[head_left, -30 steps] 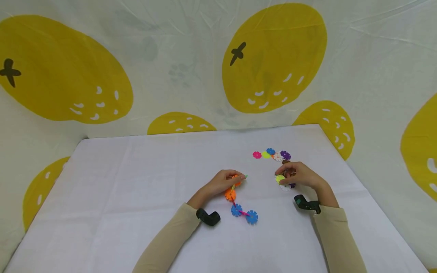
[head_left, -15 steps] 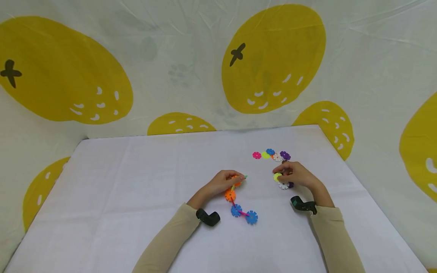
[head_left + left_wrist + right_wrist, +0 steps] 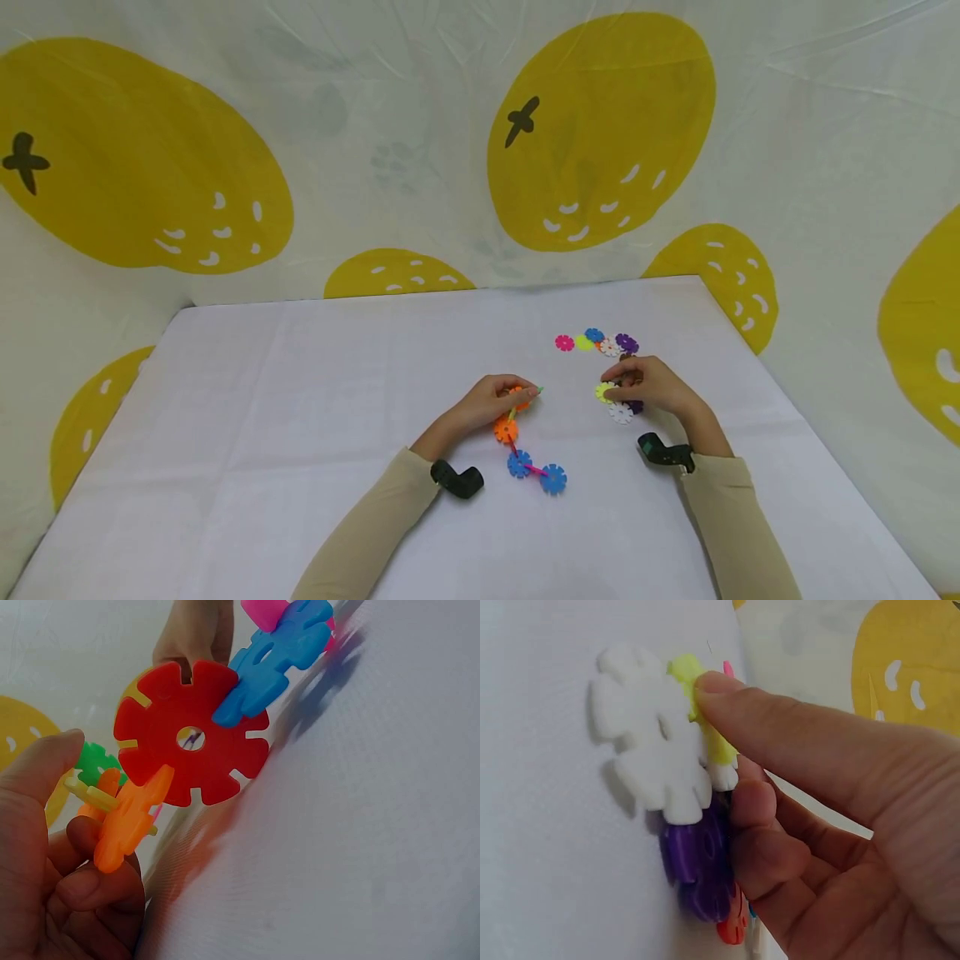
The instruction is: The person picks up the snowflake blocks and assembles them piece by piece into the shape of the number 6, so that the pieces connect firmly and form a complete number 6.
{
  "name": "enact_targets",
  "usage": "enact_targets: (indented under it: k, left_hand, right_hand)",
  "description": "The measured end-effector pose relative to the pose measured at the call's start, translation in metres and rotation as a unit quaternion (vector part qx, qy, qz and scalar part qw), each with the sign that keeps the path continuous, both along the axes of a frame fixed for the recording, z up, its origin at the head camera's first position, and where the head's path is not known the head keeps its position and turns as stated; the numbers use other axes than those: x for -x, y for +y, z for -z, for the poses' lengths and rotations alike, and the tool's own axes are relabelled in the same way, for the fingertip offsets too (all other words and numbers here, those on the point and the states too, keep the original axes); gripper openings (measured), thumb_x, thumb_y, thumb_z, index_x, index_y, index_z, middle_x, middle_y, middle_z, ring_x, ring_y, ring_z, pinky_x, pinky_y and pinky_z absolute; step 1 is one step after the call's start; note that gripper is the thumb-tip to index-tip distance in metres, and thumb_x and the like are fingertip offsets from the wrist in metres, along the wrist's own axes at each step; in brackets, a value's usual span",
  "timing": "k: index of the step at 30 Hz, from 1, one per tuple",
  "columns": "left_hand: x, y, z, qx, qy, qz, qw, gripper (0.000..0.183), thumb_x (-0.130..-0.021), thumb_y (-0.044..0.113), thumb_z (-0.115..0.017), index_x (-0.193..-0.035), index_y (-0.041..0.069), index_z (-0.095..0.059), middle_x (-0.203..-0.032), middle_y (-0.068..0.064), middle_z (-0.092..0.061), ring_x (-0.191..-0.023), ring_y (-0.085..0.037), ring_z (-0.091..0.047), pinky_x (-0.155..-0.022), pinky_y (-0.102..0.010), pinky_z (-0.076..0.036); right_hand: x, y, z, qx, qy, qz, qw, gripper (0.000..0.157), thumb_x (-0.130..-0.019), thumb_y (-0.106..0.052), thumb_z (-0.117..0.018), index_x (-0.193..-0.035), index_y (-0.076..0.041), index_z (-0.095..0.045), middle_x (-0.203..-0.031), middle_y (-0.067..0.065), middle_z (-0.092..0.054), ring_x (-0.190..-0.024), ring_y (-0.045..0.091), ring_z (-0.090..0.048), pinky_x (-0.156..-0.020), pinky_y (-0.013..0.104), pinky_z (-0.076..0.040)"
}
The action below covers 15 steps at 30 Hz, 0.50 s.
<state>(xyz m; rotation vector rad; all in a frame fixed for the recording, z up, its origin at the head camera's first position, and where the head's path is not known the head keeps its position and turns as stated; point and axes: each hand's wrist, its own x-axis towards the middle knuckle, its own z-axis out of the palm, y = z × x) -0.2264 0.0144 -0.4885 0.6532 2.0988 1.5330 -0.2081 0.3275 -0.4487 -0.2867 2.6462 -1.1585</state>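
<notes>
In the head view, my left hand [image 3: 495, 398] grips one end of a chain of slotted plastic discs, around an orange disc [image 3: 135, 817]. The chain runs through a red disc [image 3: 169, 769] and a blue disc [image 3: 519, 464] to another blue disc [image 3: 553, 479] at its near end. A green disc [image 3: 97, 761] shows by my left thumb. To the right, my right hand [image 3: 652, 387] pinches a yellow disc [image 3: 682, 671] with the thumb on its face. A white disc [image 3: 645, 735] and a purple disc [image 3: 697, 859] lie beside it, partly overlapping.
Behind my right hand lie more loose discs: a pink disc [image 3: 565, 342], a blue disc [image 3: 594, 335], a white disc [image 3: 610, 347] and a purple disc [image 3: 627, 343]. All are on a white-covered table [image 3: 337, 400] before a fruit-print curtain [image 3: 420, 150].
My right hand has shifted slightly left with the yellow disc, and the white disc under it has slid a little left too. The left hand and its chain have stayed put.
</notes>
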Motion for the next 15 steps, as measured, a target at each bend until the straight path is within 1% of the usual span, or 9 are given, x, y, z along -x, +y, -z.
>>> enact_targets:
  k: [1, 3, 5, 8, 11, 15]
  left_hand:
    - [0.0000, 0.0000, 0.0000, -0.004, -0.003, 0.000, 1.0000, 0.031, -0.096, 0.033, -0.062, -0.118, 0.013, -0.070, -0.099, 0.004, -0.067, -0.084, -0.010, -0.052, -0.067, -0.022, -0.038]
    - [0.0002, 0.0001, 0.0001, -0.010, -0.007, -0.001, 0.9999, 0.031, -0.095, 0.032, -0.064, -0.117, 0.012, -0.070, -0.088, 0.005, -0.064, -0.077, -0.010, -0.049, -0.063, -0.021, -0.035]
    - [0.0006, 0.0004, 0.0008, -0.018, -0.014, -0.005, 0.9997, 0.030, -0.093, 0.030, -0.067, -0.116, 0.011, -0.070, -0.077, 0.004, -0.057, -0.069, -0.011, -0.046, -0.058, -0.021, -0.033]
    - [0.0011, 0.0009, 0.0019, -0.025, -0.025, -0.010, 0.9993, 0.030, -0.091, 0.027, -0.069, -0.115, 0.009, -0.070, -0.068, 0.003, -0.048, -0.061, -0.011, -0.042, -0.054, -0.020, -0.032]
    - [0.0016, 0.0015, 0.0028, -0.030, -0.032, -0.010, 0.9990, 0.030, -0.091, 0.024, -0.070, -0.115, 0.007, -0.069, -0.068, 0.004, -0.050, -0.060, -0.010, -0.042, -0.053, -0.019, -0.033]
    - [0.0017, 0.0016, 0.0030, -0.028, -0.028, -0.009, 0.9992, 0.031, -0.091, 0.023, -0.070, -0.117, 0.006, -0.068, -0.069, 0.004, -0.052, -0.060, -0.009, -0.043, -0.054, -0.019, -0.034]
  right_hand:
    - [0.0003, -0.0001, 0.0003, -0.001, -0.001, 0.004, 1.000, 0.029, -0.083, -0.013, -0.078, -0.106, 0.004, -0.069, -0.083, 0.007, -0.058, -0.075, 0.018, -0.048, -0.062, 0.020, -0.042]
    - [0.0006, -0.0007, 0.0004, -0.003, -0.001, 0.008, 1.000, 0.029, -0.084, -0.014, -0.077, -0.105, 0.004, -0.069, -0.084, 0.007, -0.059, -0.075, 0.018, -0.048, -0.062, 0.021, -0.042]
    - [0.0009, -0.0007, 0.0005, -0.004, -0.001, 0.012, 1.000, 0.028, -0.084, -0.014, -0.077, -0.105, 0.004, -0.069, -0.083, 0.007, -0.058, -0.076, 0.019, -0.048, -0.063, 0.021, -0.042]
    - [0.0010, -0.0009, 0.0003, -0.001, -0.001, 0.016, 1.000, 0.028, -0.084, -0.014, -0.078, -0.103, 0.002, -0.067, -0.082, 0.007, -0.057, -0.076, 0.020, -0.048, -0.063, 0.021, -0.042]
    - [0.0013, -0.0006, 0.0008, 0.005, 0.003, 0.015, 1.000, 0.028, -0.083, -0.015, -0.078, -0.101, 0.002, -0.066, -0.081, 0.007, -0.055, -0.076, 0.021, -0.048, -0.062, 0.021, -0.041]
    - [0.0017, -0.0004, 0.0024, 0.008, 0.015, 0.012, 1.000, 0.028, -0.083, -0.016, -0.079, -0.101, 0.001, -0.065, -0.081, 0.007, -0.054, -0.075, 0.020, -0.047, -0.061, 0.022, -0.040]
